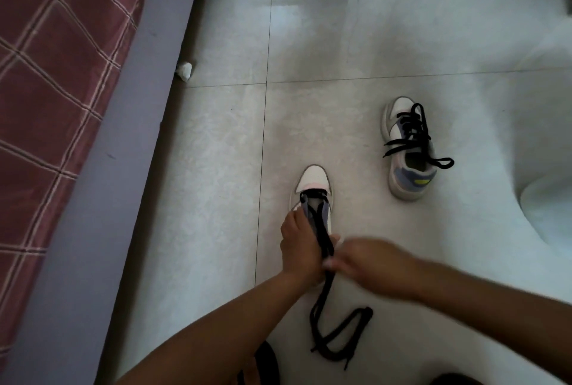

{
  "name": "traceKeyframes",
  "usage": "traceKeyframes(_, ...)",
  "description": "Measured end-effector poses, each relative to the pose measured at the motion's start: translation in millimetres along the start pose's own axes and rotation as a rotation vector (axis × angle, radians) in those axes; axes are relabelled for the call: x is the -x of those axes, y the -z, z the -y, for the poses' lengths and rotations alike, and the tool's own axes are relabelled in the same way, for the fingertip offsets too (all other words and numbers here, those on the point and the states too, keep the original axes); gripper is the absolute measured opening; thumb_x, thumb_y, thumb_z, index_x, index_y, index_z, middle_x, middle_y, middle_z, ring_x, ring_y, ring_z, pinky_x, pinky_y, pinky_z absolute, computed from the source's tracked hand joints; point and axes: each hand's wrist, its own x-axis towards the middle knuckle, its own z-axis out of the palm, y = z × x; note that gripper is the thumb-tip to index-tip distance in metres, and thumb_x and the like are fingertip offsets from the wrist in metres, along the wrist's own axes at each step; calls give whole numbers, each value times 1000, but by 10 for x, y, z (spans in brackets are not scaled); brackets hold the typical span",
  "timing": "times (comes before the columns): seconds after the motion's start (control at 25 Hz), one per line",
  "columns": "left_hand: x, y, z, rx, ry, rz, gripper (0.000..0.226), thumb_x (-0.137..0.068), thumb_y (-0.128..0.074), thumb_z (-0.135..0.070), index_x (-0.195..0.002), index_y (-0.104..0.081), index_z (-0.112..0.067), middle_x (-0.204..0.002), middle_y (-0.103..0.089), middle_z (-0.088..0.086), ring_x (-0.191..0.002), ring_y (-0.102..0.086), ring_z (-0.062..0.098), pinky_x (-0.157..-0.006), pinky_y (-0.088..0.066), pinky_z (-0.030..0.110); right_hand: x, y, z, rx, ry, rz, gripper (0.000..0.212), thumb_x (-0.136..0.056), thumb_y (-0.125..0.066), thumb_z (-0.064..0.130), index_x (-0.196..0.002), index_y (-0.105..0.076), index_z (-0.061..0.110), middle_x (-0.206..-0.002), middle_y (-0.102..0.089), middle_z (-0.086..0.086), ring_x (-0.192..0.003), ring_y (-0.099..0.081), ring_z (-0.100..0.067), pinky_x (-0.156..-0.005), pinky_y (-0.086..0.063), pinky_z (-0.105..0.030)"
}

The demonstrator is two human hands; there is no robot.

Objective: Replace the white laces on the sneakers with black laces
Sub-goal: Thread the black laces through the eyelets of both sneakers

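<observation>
Two sneakers are sitting on the tiled floor (216, 137), toes pointing away from the person. Far left of the hands, a bed (55, 75) with a plaid cover is running along the frame edge; a small white crumpled scrap (184, 70) is lying at its base. Left hand (298, 242) is resting on the near sneaker (312, 186), fingers (292, 219) curling over the shoe's left side and steadying it. A black lace (323, 239) is running from the front eyelets back between the two hands, its loose tail trailing in a loop on the floor just behind the fingers. Right hand (365, 261) is blurring with motion; its fingers (332, 262) are appearing to pinch the lace where the hands are meeting, though the grip is hard to make out. Well to the right and beyond the hands, the second sneaker (408, 149) is standing apart, already carrying black laces (413, 131) with ends hanging loose.
</observation>
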Motion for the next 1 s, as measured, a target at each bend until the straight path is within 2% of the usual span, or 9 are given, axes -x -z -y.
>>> traceKeyframes(0.08,105,-17,170,94,-32,100,78,-82,-64,-33,-146,-23,-13,-141,-27,7,-130,-29,24,-104,-31,33,-328,184,-222,-118,-170,-221,26,-97,-46,28,-96,-64,10,-102,-65,-11,-92,-58,-26,-70,-37,-30)
traceKeyframes(0.16,72,100,231,297,18,140,55,-84,-58,-29,-135,-39,-18,-133,-39,2,-122,-40,17,-97,-40,28,-597,210,-382,-227,-273,-381,20,-95,-51,23,-100,-65,9,-104,-66,-9,-94,-58,-24,-68,-35,-27)
traceKeyframes(0.24,-147,210,199,373,65,26,30,-92,-49,-24,-121,-53,-17,-122,-53,2,-102,-52,8,-78,-40,14,-720,95,-376,-269,-320,-327,18,-92,-56,22,-102,-63,9,-104,-65,-9,-96,-58,-25,-69,-37,-27)
traceKeyframes(0.32,-381,319,121,199,6,-26,23,-96,-45,-21,-107,-62,-10,-109,-62,8,-84,-54,7,-66,-35,11,-821,2,-346,-261,-307,-312,17,-89,-59,20,-102,-59,9,-103,-63,-12,-94,-58,-28,-68,-37,-28)
traceKeyframes(0.48,-662,377,20,3,-85,65,18,-91,-58,-21,-100,-64,-6,-101,-66,8,-93,-59,20,-73,-40,24,-877,-17,-318,-214,-317,-294,13,-88,-58,16,-97,-60,8,-103,-61,-14,-92,-57,-29,-66,-35,-27)
traceKeyframes(0.64,-685,399,78,72,-85,127,7,-83,-66,-15,-86,-60,-14,-88,-63,0,-80,-57,13,-61,-40,16,-796,2,-359,-273,-327,-300,8,-90,-58,20,-89,-59,12,-97,-65,-11,-87,-57,-24,-66,-35,-27)
traceKeyframes(0.76,-596,410,144,33,-214,112,10,-82,-65,-12,-83,-56,-17,-84,-57,-3,-75,-54,12,-61,-40,17,-753,-17,-362,-348,-341,-327,5,-88,-61,18,-85,-58,15,-96,-65,-9,-82,-54,-18,-66,-36,-25)
traceKeyframes(0.92,-522,379,237,-65,-345,31,7,-87,-62,-17,-89,-56,-13,-86,-54,-1,-74,-49,12,-64,-36,21,-781,-18,-314,-387,-339,-332,16,-87,-59,11,-102,-64,9,-102,-64,-11,-92,-58,-24,-70,-40,-25)
traceKeyframes(1.0,-518,391,258,-42,-372,70,11,-89,-61,-19,-93,-59,-10,-92,-58,5,-78,-52,14,-67,-40,21,-808,-9,-304,-354,-328,-304,19,-88,-57,11,-105,-64,9,-105,-64,-11,-96,-58,-25,-73,-40,-26)
